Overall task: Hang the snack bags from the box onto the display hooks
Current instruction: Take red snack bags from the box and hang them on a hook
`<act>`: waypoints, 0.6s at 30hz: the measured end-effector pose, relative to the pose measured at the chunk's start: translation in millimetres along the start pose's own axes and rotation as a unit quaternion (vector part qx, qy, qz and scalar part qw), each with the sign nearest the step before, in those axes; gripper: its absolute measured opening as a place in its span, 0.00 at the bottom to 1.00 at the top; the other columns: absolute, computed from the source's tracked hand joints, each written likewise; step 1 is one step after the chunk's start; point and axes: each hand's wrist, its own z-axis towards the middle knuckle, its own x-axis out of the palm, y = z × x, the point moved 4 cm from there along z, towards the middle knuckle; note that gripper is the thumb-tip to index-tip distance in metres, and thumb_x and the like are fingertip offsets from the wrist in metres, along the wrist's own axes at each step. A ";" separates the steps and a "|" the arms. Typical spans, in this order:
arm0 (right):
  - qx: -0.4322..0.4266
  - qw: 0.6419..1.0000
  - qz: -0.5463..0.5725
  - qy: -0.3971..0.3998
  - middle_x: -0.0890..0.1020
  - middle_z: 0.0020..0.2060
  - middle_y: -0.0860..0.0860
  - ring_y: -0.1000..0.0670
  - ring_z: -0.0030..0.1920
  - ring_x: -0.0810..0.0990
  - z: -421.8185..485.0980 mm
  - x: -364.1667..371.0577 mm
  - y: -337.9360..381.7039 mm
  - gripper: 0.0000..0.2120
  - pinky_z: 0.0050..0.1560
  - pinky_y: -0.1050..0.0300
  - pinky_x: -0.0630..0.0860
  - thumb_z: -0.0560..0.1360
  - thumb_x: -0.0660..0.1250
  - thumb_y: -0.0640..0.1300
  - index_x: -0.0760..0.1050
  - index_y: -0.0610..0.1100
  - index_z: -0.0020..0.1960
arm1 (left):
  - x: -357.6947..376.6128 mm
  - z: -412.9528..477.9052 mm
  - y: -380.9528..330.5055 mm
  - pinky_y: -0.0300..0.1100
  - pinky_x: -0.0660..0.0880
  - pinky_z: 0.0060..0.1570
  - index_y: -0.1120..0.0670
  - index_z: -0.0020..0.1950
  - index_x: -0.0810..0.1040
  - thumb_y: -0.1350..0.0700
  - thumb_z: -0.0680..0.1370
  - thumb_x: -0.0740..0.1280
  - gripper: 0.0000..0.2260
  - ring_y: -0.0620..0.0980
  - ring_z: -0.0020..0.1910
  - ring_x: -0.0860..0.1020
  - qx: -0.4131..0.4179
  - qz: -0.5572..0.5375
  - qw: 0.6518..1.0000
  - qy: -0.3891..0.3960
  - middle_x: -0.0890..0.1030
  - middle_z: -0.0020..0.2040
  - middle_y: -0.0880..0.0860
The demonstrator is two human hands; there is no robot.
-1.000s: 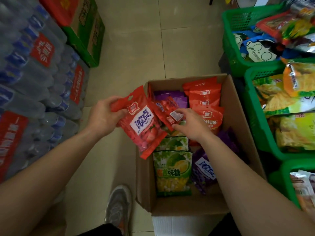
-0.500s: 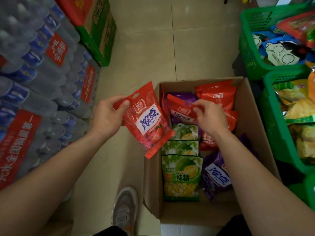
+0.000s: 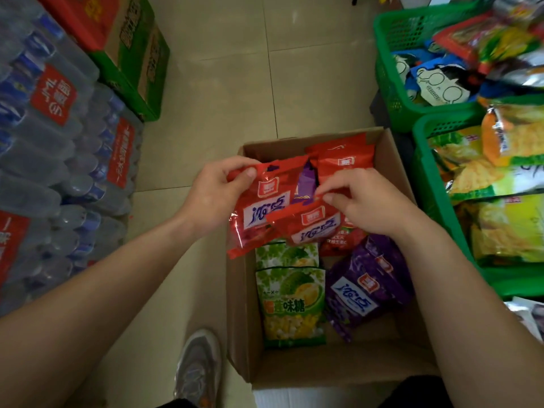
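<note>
Left hand (image 3: 215,195), fingers pinching a red bag (image 3: 262,210) by its top, has moved over the box (image 3: 244,319), where right hand (image 3: 371,201) fingers now pinch a second red bag (image 3: 312,226) lifted against it.

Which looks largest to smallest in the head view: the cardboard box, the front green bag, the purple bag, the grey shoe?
1. cardboard box, clearly largest.
2. purple bag and green bag: about alike, so not ranked.
3. grey shoe, smallest, with its heel hidden.
</note>
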 end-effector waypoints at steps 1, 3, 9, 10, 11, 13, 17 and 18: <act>-0.005 0.999 -0.005 -0.034 0.81 0.50 0.62 0.58 0.54 0.78 1.0 -1.5 5.9 0.10 0.56 0.57 0.75 0.80 0.66 0.44 0.83 0.54 0.55 | 7.2 -0.5 0.7 0.40 0.79 0.39 0.44 0.47 0.82 0.58 0.80 0.65 0.10 0.45 0.39 0.84 -0.010 -0.019 1.000 0.021 0.85 0.40 0.46; -0.002 0.995 0.012 -0.099 0.83 0.52 0.60 0.57 0.55 0.79 2.0 -3.7 15.4 0.09 0.57 0.55 0.76 0.80 0.66 0.45 0.82 0.55 0.55 | 16.9 -2.7 -0.1 0.39 0.77 0.39 0.44 0.46 0.83 0.58 0.80 0.65 0.11 0.45 0.38 0.83 -0.022 -0.040 0.998 0.044 0.85 0.39 0.47; 0.051 0.988 0.010 -0.149 0.84 0.53 0.56 0.57 0.50 0.79 3.9 6.1 26.1 0.09 0.52 0.57 0.78 0.79 0.67 0.48 0.81 0.53 0.58 | 18.5 -10.0 -5.7 0.32 0.76 0.34 0.53 0.47 0.81 0.58 0.82 0.60 0.10 0.42 0.34 0.81 -0.060 -0.086 0.993 0.056 0.83 0.35 0.47; 0.054 0.987 0.010 -0.148 0.84 0.53 0.55 0.57 0.49 0.79 4.6 8.4 28.1 0.09 0.51 0.58 0.79 0.79 0.67 0.48 0.81 0.53 0.59 | 18.3 -11.7 -7.1 0.33 0.76 0.35 0.54 0.48 0.81 0.57 0.82 0.60 0.10 0.42 0.34 0.81 -0.059 -0.091 0.992 0.058 0.83 0.35 0.47; 0.056 0.987 0.013 -0.148 0.84 0.52 0.54 0.56 0.49 0.80 5.9 10.7 29.5 0.09 0.50 0.58 0.80 0.79 0.67 0.48 0.81 0.52 0.59 | 18.8 -14.1 -9.0 0.33 0.77 0.35 0.54 0.48 0.80 0.56 0.82 0.61 0.09 0.42 0.35 0.81 -0.053 -0.093 0.993 0.058 0.83 0.35 0.47; 0.062 0.986 0.030 -0.150 0.84 0.52 0.53 0.56 0.49 0.80 8.9 14.6 32.2 0.09 0.49 0.58 0.80 0.79 0.67 0.48 0.81 0.51 0.59 | 18.0 -17.3 -9.6 0.36 0.79 0.37 0.51 0.47 0.81 0.54 0.77 0.68 0.02 0.43 0.37 0.83 -0.026 -0.060 0.996 0.052 0.84 0.37 0.46; 0.033 0.987 0.050 -0.146 0.84 0.51 0.56 0.57 0.49 0.82 17.5 22.1 40.9 0.08 0.48 0.59 0.81 0.78 0.68 0.49 0.81 0.53 0.57 | 4.4 -20.4 -3.3 0.45 0.82 0.40 0.43 0.43 0.81 0.57 0.73 0.75 0.09 0.47 0.42 0.84 -0.014 0.013 1.000 -0.016 0.84 0.42 0.47; 0.025 0.987 0.070 -0.142 0.84 0.48 0.59 0.60 0.48 0.82 19.8 21.7 43.0 0.07 0.45 0.64 0.79 0.78 0.69 0.51 0.81 0.55 0.55 | -2.3 -21.4 -4.0 0.42 0.81 0.39 0.42 0.42 0.81 0.58 0.74 0.74 0.10 0.46 0.42 0.84 -0.006 0.024 0.999 -0.030 0.84 0.42 0.46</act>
